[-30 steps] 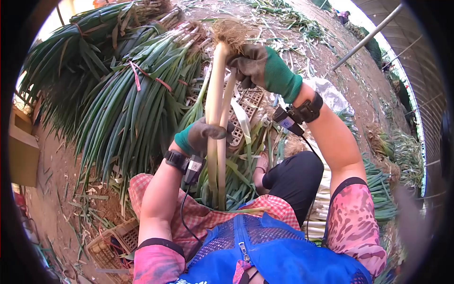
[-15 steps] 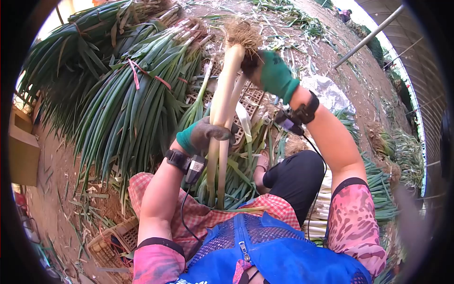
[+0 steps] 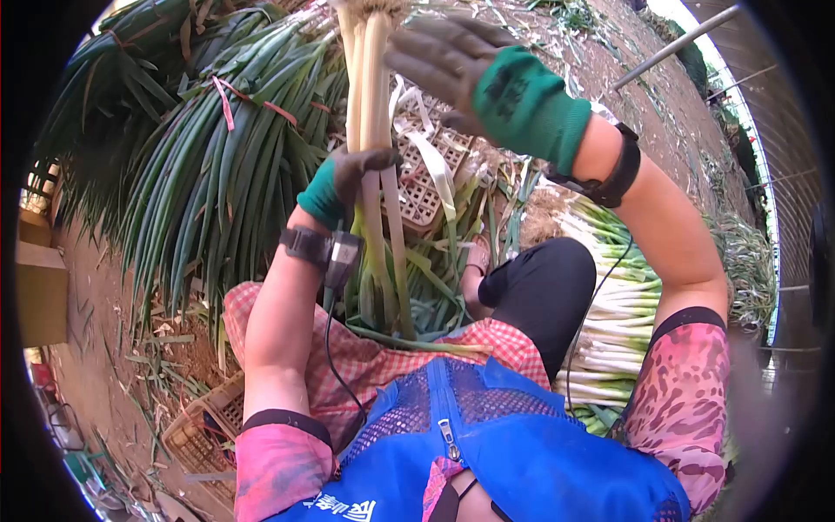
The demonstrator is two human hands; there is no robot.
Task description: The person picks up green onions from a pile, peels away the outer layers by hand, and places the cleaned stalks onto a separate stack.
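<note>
Clenched at mid-shaft, left hand [image 3: 345,181] holds the green onion stalks [image 3: 375,96] upright over the lap, probably for steadiness; right hand [image 3: 487,83], fingers spread and gripping nothing, hovers beside their tops.

You are holding a small bunch of green onion stalks [image 3: 370,87], two or three long, thick ones pressed side by side. They stand nearly upright in front of you, tilted slightly. The upper stretch is smooth and creamy white, and it runs out at the top edge of the view. Below the grip of your left hand [image 3: 344,178], closed around their middle, the stalks turn pale green and split into leaves that hang down to your lap. A loose outer skin trails off one side.
</note>
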